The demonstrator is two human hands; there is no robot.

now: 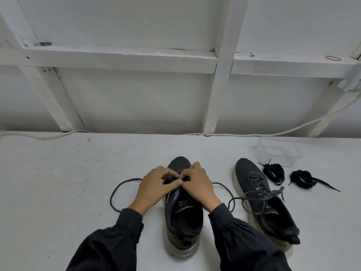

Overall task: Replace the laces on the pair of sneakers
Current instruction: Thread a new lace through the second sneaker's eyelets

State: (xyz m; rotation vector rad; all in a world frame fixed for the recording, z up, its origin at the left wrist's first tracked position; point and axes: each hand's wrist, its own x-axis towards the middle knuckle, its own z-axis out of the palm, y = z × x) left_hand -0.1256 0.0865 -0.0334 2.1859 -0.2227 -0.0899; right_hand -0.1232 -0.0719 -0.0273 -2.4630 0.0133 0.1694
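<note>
A dark grey sneaker [183, 218] stands in front of me, toe pointing away. My left hand [156, 186] and my right hand [198, 184] meet over its eyelets, fingers curled, pinching its dark lace [121, 184] near the toe end. The lace ends loop out on both sides onto the table. A second dark sneaker [261, 200] stands to the right, laced in grey with loose ends. Two bundles of black laces [273, 173] [304, 179] lie beyond it. My fingers hide the eyelets they work at.
A clear plastic box [277, 151] sits at the back right of the white table [58, 173]. A white cable [254, 133] runs along the back edge, below a white framed wall [117, 55].
</note>
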